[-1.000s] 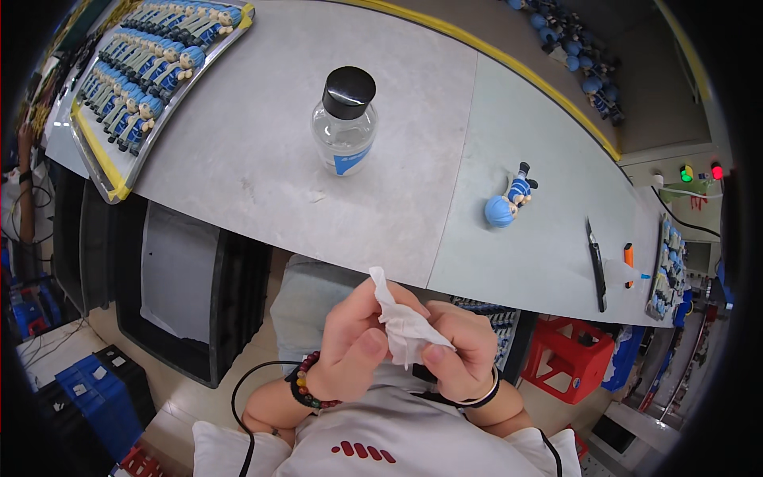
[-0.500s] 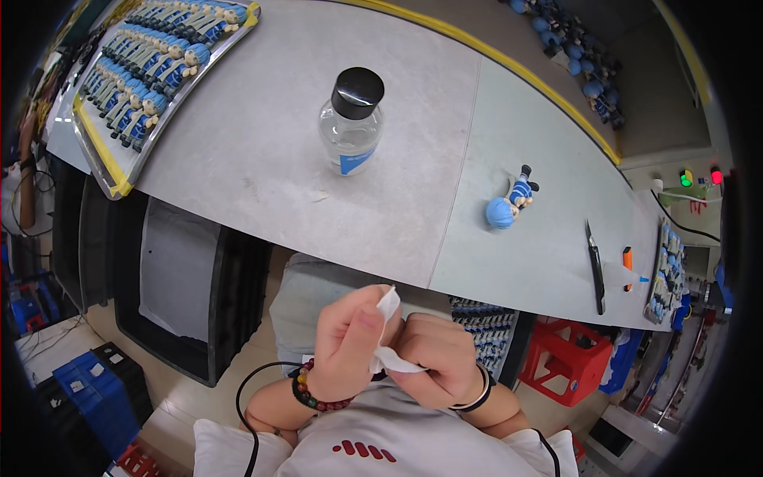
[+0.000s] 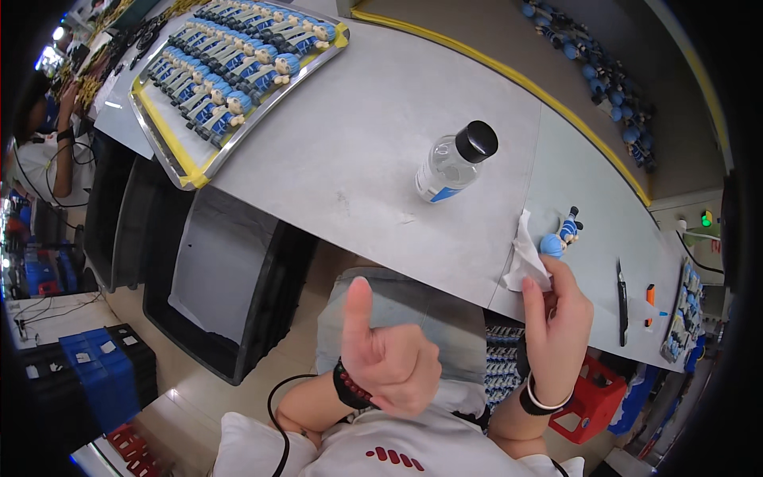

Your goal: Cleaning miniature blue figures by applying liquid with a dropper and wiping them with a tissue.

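My right hand (image 3: 559, 330) pinches a crumpled white wipe (image 3: 525, 258) between thumb and fingers at the table's front edge. Just beyond the fingertips lies a small figurine (image 3: 562, 234) with blue hair and a blue striped outfit, its head toward my hand. My left hand (image 3: 392, 358) hangs over my lap, fingers curled and thumb sticking up; nothing shows in it. A clear bottle (image 3: 447, 168) with a black cap and a blue-and-white label stands on the table, left of the figurine.
A yellow-taped tray (image 3: 208, 163) bears rows of similar figurines at the far left. To the right lie a black craft knife (image 3: 622, 306) and an orange tool (image 3: 650, 296). Black bins (image 3: 238, 350) and a red stool (image 3: 592, 401) stand below the table. Another person sits far left.
My hands have parted. The right one has carried the wipe to the table near the figurine; the left stays over my lap without it. The view has shifted left.
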`<state>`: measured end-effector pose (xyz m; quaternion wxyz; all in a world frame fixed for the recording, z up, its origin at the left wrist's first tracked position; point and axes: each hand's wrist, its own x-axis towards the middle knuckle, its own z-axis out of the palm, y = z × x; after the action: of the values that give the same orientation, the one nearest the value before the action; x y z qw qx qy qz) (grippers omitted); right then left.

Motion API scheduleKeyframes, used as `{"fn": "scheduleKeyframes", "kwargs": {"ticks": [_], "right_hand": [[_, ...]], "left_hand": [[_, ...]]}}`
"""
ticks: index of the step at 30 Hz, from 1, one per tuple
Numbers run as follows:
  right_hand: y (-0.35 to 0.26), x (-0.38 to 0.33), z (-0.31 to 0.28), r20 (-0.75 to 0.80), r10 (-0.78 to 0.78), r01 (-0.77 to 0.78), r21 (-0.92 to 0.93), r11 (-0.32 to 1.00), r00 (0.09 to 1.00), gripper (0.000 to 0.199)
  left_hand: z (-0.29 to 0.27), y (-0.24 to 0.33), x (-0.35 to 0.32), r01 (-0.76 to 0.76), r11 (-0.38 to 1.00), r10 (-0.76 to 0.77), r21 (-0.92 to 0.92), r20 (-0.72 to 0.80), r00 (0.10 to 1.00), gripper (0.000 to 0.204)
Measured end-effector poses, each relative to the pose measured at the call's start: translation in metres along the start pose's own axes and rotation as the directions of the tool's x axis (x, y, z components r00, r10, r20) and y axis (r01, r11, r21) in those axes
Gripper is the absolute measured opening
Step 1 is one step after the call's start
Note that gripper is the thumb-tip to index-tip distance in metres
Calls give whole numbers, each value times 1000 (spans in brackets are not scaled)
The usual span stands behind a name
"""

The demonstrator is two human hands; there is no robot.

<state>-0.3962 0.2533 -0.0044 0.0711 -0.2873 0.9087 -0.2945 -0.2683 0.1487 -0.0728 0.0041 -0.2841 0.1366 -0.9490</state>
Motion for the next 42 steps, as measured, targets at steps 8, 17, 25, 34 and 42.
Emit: {"fn": "scheduleKeyframes", "kwargs": {"ticks": [8, 17, 25, 34, 42], "right_hand": [[-33, 2, -5, -161, -105, 109, 17, 994, 981, 35], [-98, 43, -24, -83, -545, 521, -201, 829, 835, 45], [-87, 95, -8, 150, -740, 754, -168, 635, 656, 24], [-103, 71, -33, 20, -608, 608, 2, 794, 794, 15], [-36, 6, -36, -276, -527, 590, 257, 766, 804, 50]], "left_hand": [[4, -10, -5, 83, 977, -24, -196, 287, 958, 71], [3, -15, -8, 146, 953, -36, -265, 377, 926, 71], [7, -24, -8, 228, 910, -54, -345, 448, 893, 75], [9, -28, 0, 307, 855, -24, -419, 558, 829, 79], [8, -38, 8, 348, 803, -2, -483, 583, 813, 78]]}}
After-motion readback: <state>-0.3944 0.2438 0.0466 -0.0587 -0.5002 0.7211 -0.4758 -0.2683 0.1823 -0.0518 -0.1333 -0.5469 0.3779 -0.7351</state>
